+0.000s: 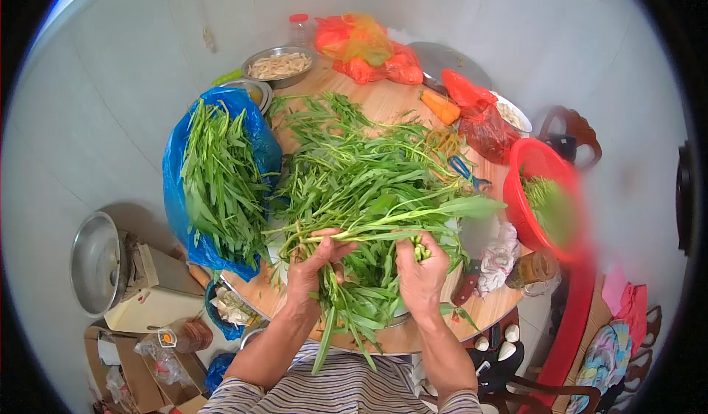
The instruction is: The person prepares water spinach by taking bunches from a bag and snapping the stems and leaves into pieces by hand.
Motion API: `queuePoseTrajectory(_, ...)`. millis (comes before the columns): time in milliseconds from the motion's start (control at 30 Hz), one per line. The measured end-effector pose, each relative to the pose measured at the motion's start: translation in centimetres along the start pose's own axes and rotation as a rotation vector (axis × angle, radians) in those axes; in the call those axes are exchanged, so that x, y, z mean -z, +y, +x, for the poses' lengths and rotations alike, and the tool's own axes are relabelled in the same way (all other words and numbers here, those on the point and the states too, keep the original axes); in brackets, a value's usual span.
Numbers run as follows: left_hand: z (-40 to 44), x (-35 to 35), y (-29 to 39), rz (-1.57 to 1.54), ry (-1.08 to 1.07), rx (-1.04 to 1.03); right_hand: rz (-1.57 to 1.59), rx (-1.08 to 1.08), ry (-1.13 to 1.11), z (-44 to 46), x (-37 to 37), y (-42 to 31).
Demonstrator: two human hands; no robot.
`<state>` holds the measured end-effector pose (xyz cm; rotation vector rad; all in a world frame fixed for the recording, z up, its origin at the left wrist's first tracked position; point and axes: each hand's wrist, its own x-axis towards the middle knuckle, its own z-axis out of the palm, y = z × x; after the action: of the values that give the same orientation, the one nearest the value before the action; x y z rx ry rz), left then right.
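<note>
Greens (369,185) are lying in a loose heap across the middle of the round wooden table (383,108), and in the head view I am seeing both bare hands working at the heap's lower edge. Left hand (316,266), lower centre, is pinching long stems (354,231) between thumb and fingers, and their leafy end is pointing right. Right hand (424,270), just right of it, is keeping its fingers curled together on short green stalk ends (421,250), close under the same stems; I am not managing to tell whether it is also gripping them.

Left of the heap, a blue plastic bag (173,170) is holding more leafy stalks (217,185). At the right, a red basin (516,192) is holding greenery, partly blurred. Blue-handled scissors (464,170) are resting right of the heap, and a carrot (440,107) is lying above them, near a red bag (487,130). Toward the top, a metal bowl (277,80) is holding pale strips (280,66), and more red bags (369,52) are sitting to its right.
</note>
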<state>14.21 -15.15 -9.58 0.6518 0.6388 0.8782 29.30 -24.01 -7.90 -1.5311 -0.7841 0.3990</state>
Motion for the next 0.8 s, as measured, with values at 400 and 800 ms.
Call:
queuePoseTrajectory(400,1.5,2.4,0.8,-0.001,0.032,-0.021,-0.444,0.459,-0.052,1.1,9.0,-6.8)
queuePoseTrajectory(800,0.8,3.2,1.1,0.057,-0.099,-0.038,-0.910,0.779,-0.205,3.1,5.0,-3.5)
